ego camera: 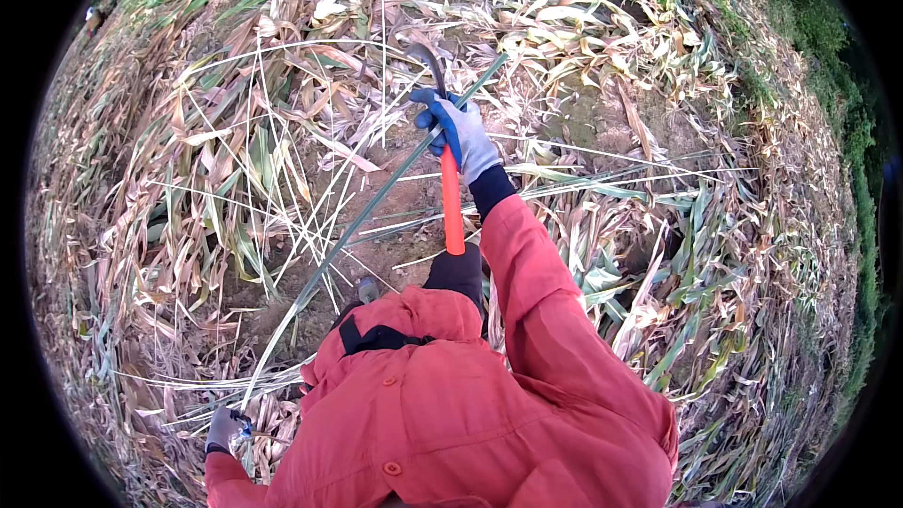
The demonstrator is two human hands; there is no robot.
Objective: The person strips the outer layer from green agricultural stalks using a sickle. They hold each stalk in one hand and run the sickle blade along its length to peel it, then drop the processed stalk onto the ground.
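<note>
My right hand [458,130], in a grey and blue work glove, is closed around the upper handle of a sickle [451,204]. Its orange handle points down toward my leg, and its curved dark blade rises above the fingers. A long green split strip [346,236] slants across the view and passes over the fingers of that hand. At the strip's pale lower end is my left hand [227,427], also gloved, low on the left. Its fingers are curled at that end, partly hidden from view.
Thin pale strips [282,204] lie criss-crossed on the soil ahead of me, with more strips [607,180] at right. Dry corn stalks and leaves [592,21] cover the ground. Green bushes [811,21] line the right edge. A distant figure [93,20], possibly a person, stands far left.
</note>
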